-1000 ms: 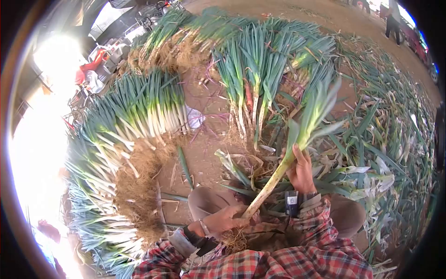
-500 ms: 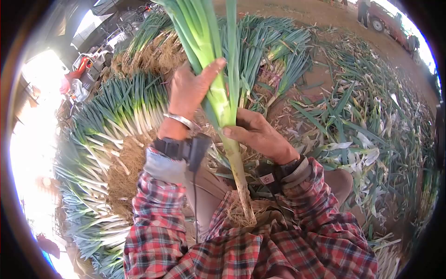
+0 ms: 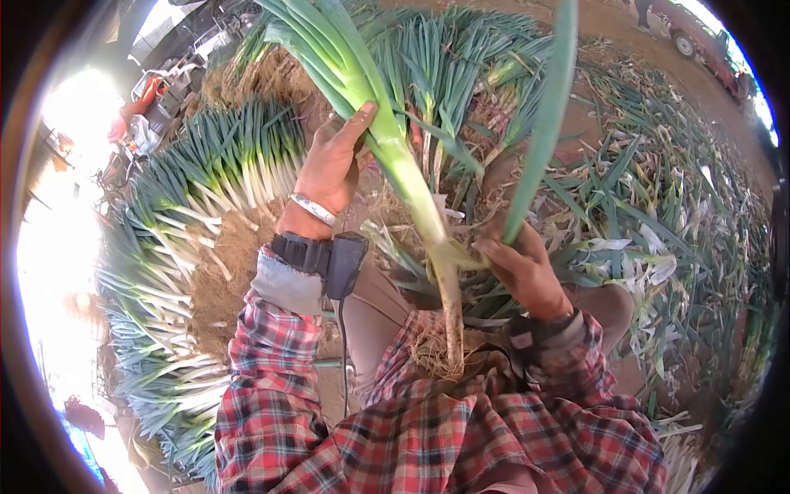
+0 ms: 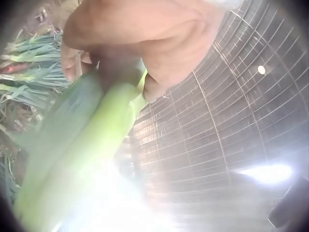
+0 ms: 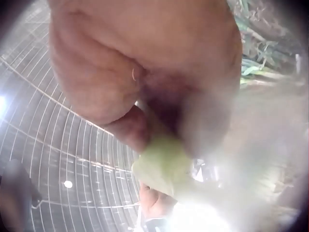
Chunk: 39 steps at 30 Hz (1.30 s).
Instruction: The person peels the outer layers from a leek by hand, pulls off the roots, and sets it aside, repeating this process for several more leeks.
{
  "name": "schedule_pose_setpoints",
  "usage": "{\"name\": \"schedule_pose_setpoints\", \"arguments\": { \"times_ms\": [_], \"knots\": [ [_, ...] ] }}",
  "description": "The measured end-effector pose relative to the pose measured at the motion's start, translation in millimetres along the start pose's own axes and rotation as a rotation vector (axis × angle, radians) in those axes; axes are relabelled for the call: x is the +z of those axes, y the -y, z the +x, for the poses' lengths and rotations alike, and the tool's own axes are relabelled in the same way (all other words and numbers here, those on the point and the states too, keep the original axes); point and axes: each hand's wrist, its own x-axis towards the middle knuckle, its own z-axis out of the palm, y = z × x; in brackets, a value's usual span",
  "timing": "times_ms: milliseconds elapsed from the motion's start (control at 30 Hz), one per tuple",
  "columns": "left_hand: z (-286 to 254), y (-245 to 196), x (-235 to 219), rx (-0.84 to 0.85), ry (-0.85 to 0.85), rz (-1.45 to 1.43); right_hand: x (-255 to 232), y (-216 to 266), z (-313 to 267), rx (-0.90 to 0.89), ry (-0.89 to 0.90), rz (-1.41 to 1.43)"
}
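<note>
A big leek [image 3: 414, 183] slants across the head view, green leaves at the upper left and roots [image 3: 439, 356] down near the lap. My left hand [image 3: 331, 169] grips it where the leaves begin, thumb along the front; the left wrist view shows those fingers [image 4: 166, 46] wrapped round the green stalk. Beside the lower stalk, my right hand [image 3: 527, 267] pinches an outer leaf [image 3: 543, 132], whose long blade stands up above the fist. The leaf's pale base still joins the stalk low down. In the right wrist view the fingers [image 5: 96, 87] curl over this pale green sheath [image 5: 164, 162].
Trimmed leeks [image 3: 247, 160] lie in a curved row at the left, roots inward. More leeks [image 3: 448, 74] are heaped ahead. Stripped leaves [image 3: 658, 214] cover the ground at the right. A red vehicle [image 3: 699, 45] stands far off at the upper right.
The leek came up from a low slant across the lap, and my left hand moved from its root end to its leaves. My right hand has pulled an outer leaf down and rightward from the stalk.
</note>
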Motion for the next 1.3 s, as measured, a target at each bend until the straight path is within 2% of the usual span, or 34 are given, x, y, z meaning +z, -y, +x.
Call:
{"name": "schedule_pose_setpoints", "arguments": {
  "times_ms": [67, 133, 167, 200, 267, 333, 367, 400, 467, 533, 567, 600, 667, 700, 733, 767, 800, 867, 900, 967, 1000, 1067, 1100, 1133, 1233, 1300],
  "knots": [
    [-3.6, 3.1, 6.9, 0.012, -0.006, -0.06, -17.6, -3.2, -26.8, 0.012, 0.01, 0.042],
    [-3.0, 7.7, -4.7, 0.239, -0.054, 0.492, -26.3, 3.8, -59.5, 0.097, 0.037, -0.139],
    [11.4, 20.1, -14.8, 0.171, -0.163, 0.225, -36.0, 2.7, -82.6, 0.108, 0.02, -0.141],
    [11.0, 15.5, -18.1, 0.068, -0.19, -0.031, -49.0, 4.2, -104.2, 0.175, -0.016, -0.209],
    [13.7, 19.8, -32.6, 0.091, -0.161, -0.125, -77.2, 18.4, -112.6, 0.213, -0.053, -0.3],
    [11.7, 20.9, -29.5, 0.05, -0.112, -0.166, -96.1, 21.6, -115.9, 0.254, -0.533, -0.577],
    [9.7, 21.6, -23.5, 0.055, 0.002, -0.372, -111.9, 19.1, -110.5, 0.189, -0.648, -1.036],
    [10.7, 20.9, -14.3, 0.066, 0.123, -0.58, -106.4, 23.3, -98.0, 0.177, -0.655, -1.037],
    [13.4, 15.4, 4.2, 0.067, 0.124, -0.599, -69.4, 29.9, -60.4, -0.22, -0.577, -1.199],
    [13.9, 8.6, 21.9, 0.058, 0.331, -0.672, -17.8, 28.8, -20.9, -0.382, -0.153, -0.949],
    [16.5, 7.9, 30.5, 0.053, 0.431, -0.783, 9.8, 19.8, -6.3, -0.259, -0.044, -0.579],
    [18.1, 5.1, 38.1, 0.064, 0.444, -0.777, 32.6, 12.1, 5.9, -0.13, 0.07, -0.211],
    [16.1, 0.9, 46.5, 0.134, 0.674, -0.744, 61.5, 12.9, 20.1, 0.157, 0.267, -0.089],
    [1.2, -12.4, 53.8, 0.122, 0.446, -0.538, 67.3, 4.8, 24.3, 0.152, 0.279, -0.085],
    [0.8, -13.0, 52.3, 0.126, 0.438, -0.532, 70.5, -8.3, 25.8, -0.032, 0.137, -0.363],
    [0.6, -11.7, 51.0, 0.137, 0.317, -0.316, 70.6, -17.1, 25.5, -0.218, -0.016, -0.636],
    [0.2, -9.7, 50.8, 0.142, 0.199, -0.104, 69.9, -17.1, 24.6, -0.214, -0.016, -0.634],
    [-0.9, -11.3, 48.4, 0.126, 0.181, -0.015, 67.0, -12.2, 26.3, -0.508, -0.082, -0.821],
    [-0.6, -10.0, 46.6, 0.075, 0.22, -0.073, 66.5, -7.5, 29.2, -0.505, -0.081, -0.822],
    [-0.2, -7.1, 50.8, 0.02, 0.269, -0.133, 64.3, 11.1, 38.5, -0.189, -0.019, -0.447],
    [-0.7, -6.6, 54.4, 0.021, 0.33, -0.185, 64.7, 22.5, 45.8, -0.191, -0.026, -0.447],
    [-2.0, -9.5, 62.0, 0.03, 0.396, -0.233, 70.0, 50.0, 62.0, -0.18, -0.017, -0.105],
    [-3.5, -12.1, 66.2, 0.069, 0.439, -0.215, 70.6, 67.2, 61.1, -0.157, 0.071, -0.135],
    [-4.6, -14.5, 69.7, 0.109, 0.479, -0.198, 73.1, 74.9, 62.7, -0.161, 0.077, -0.138],
    [-1.9, -17.0, 77.5, 0.152, 0.443, -0.161, 73.2, 81.6, 76.2, -0.101, 0.134, 0.053],
    [1.4, -15.0, 78.8, 0.186, 0.434, -0.133, 78.8, 76.4, 79.2, -0.145, 0.084, 0.106]
  ]
}}
